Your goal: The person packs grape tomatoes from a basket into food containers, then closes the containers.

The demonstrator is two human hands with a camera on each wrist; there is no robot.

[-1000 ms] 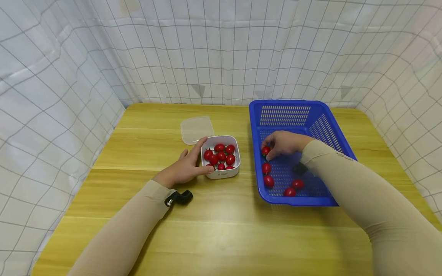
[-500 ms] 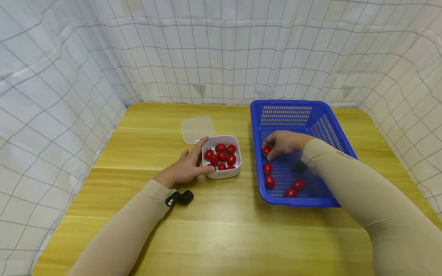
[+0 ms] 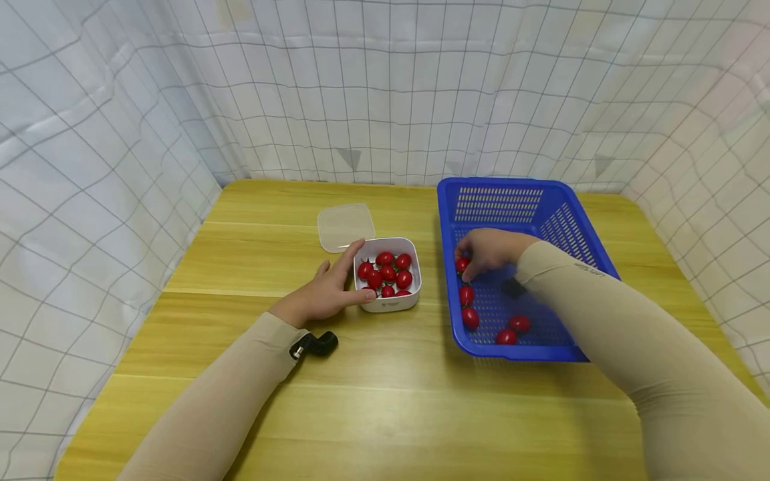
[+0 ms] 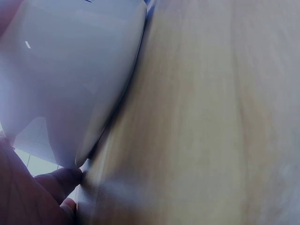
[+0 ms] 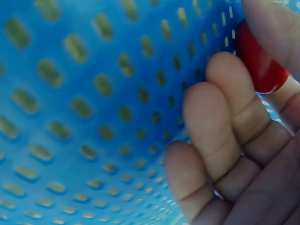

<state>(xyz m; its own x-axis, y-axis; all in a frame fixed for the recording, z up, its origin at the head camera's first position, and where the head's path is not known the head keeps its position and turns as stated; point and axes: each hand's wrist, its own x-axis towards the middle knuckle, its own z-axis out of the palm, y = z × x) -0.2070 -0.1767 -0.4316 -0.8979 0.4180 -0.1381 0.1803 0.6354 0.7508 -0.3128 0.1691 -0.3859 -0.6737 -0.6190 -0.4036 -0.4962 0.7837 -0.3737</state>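
In the head view my left hand (image 3: 321,292) rests against the left side of a white square box (image 3: 390,305), thumb on the front rim and fingers fairly straight. Several red cherry tomatoes (image 3: 388,274) lie inside it. My right hand (image 3: 490,252) reaches down into a blue perforated basket (image 3: 455,321) and pinches a cherry tomato (image 5: 258,61) between thumb and finger, by the basket's left wall. Other loose tomatoes (image 3: 470,317) lie toward the basket's front left. In the left wrist view, the box's smooth wall (image 4: 70,70) and some fingertips (image 4: 70,177) show.
A translucent flat lid (image 3: 345,227) lies on the wooden table (image 3: 385,401) behind the box. The basket's raised walls stand around my right hand. White grid-patterned curtains (image 3: 385,87) hang behind the table and at both sides. A black wrist mount (image 3: 319,344) sits under my left wrist.
My right hand has shifted very slightly left toward the basket wall, with the tomato still at its fingertips. The left hand and the box stay as they were.
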